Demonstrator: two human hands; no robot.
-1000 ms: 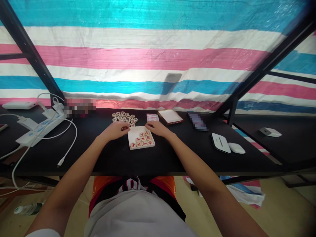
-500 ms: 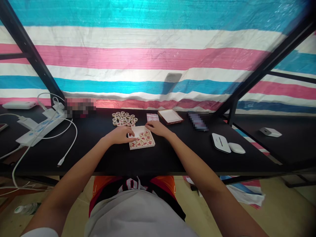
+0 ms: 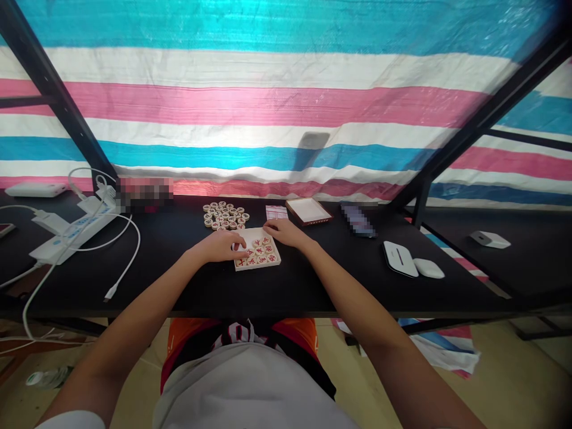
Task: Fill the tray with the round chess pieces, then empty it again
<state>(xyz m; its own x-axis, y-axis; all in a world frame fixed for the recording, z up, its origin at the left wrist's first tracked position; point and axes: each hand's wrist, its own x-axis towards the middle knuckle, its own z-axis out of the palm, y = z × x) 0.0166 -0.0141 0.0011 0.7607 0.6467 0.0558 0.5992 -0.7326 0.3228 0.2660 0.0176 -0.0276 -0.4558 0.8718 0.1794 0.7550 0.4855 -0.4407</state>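
A shallow white box (image 3: 258, 266) lies on the desk in front of me. Inside are several round, cream xiangqi pieces (image 3: 260, 251) with red characters, set in rows toward the near and right sides. My left hand (image 3: 220, 245) reaches over the box's left side, thumb and fingers apart, the tips touching or just above a piece in the left part. At the far right corner, my right hand (image 3: 286, 232) grips the box's rim with bent fingers. Past the box, a cluster of loose xiangqi pieces (image 3: 223, 215) lies on the desk, its near edge close to my left hand.
Behind the box sit a printed paper (image 3: 276, 213) and an open box lid (image 3: 309, 210). A blurred phone (image 3: 358, 220), a white flat device (image 3: 400, 258) and a white mouse-like object (image 3: 429, 268) are rightward. A power strip (image 3: 74, 233) with cables occupies the left.
My left hand's fingertips have shifted slightly over the pieces and curled a little more. The right hand and the box stay where they were.
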